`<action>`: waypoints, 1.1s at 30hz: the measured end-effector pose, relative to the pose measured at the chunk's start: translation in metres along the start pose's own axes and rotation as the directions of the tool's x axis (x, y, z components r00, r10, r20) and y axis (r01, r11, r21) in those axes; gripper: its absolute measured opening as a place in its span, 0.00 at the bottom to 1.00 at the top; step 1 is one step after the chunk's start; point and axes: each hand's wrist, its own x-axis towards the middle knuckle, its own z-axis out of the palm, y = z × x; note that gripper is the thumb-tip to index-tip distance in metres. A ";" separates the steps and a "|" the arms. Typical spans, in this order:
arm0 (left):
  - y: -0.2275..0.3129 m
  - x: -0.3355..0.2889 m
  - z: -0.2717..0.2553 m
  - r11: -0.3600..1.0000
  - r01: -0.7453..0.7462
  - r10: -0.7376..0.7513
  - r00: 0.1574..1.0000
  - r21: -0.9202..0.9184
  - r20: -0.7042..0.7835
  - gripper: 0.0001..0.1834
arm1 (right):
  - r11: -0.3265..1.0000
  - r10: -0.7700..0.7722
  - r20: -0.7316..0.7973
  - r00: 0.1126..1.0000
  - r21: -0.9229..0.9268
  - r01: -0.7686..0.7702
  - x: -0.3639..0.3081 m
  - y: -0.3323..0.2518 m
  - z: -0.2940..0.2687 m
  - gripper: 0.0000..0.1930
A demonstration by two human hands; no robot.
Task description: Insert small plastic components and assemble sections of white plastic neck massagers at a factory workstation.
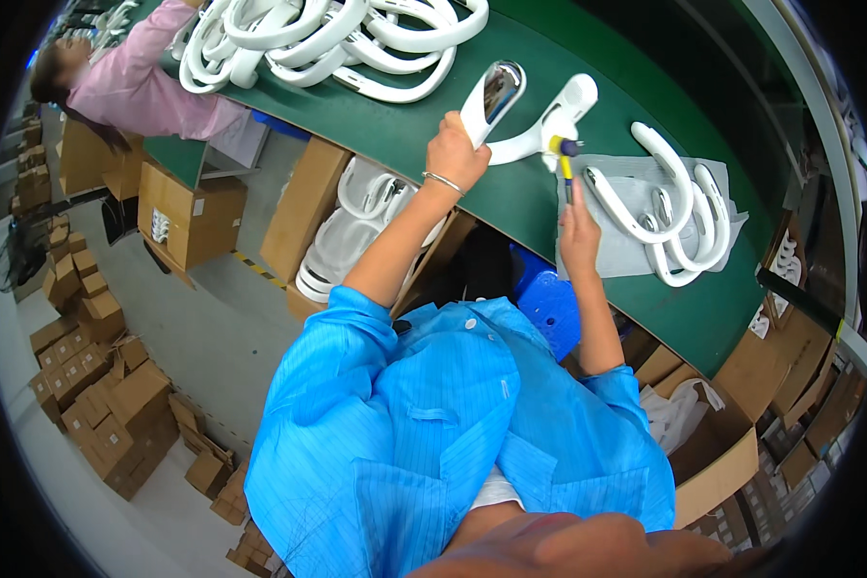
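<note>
My left hand [456, 154] is closed around one arm of a curved white plastic part [515, 147]. The arm it grips ends in a shiny, mirror-like face, and the part's other end rises to a rounded tip. In my right hand [580, 236] is a small mallet [566, 166] with a yellow and dark handle. Its dark head is beside or against the white part near the rounded end; contact cannot be made out. To the right, several U-shaped white parts [689, 197] lie on a pale plastic sheet [588, 260].
White curved parts are heaped [308, 48] at the far left of the green table [385, 125]. An open carton [303, 207] below its edge holds more. A blue stool [549, 303] is beneath. Another person [149, 82] in pink works at left; cartons [125, 424] stack on the floor.
</note>
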 end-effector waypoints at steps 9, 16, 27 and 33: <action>-0.002 0.001 0.005 1.000 -0.015 0.014 0.995 -0.009 -0.094 0.29 | 0.995 0.039 0.259 0.965 -0.094 -0.015 -0.016 0.024 -0.012 0.18; -0.001 -0.015 0.079 0.840 0.371 -0.439 0.894 -0.396 -0.093 0.47 | 0.768 0.360 0.206 0.910 -0.619 -0.164 -0.044 0.077 -0.062 0.16; -0.022 -0.032 0.067 0.480 0.175 -0.606 0.775 -0.860 -0.181 0.39 | 0.209 0.851 0.312 0.422 0.536 -0.818 -0.002 0.118 -0.105 0.35; -0.109 -0.148 0.008 0.157 -0.077 -0.647 0.745 -0.985 -0.161 0.25 | -0.130 0.719 0.576 0.389 0.662 -0.739 0.013 0.173 -0.151 0.19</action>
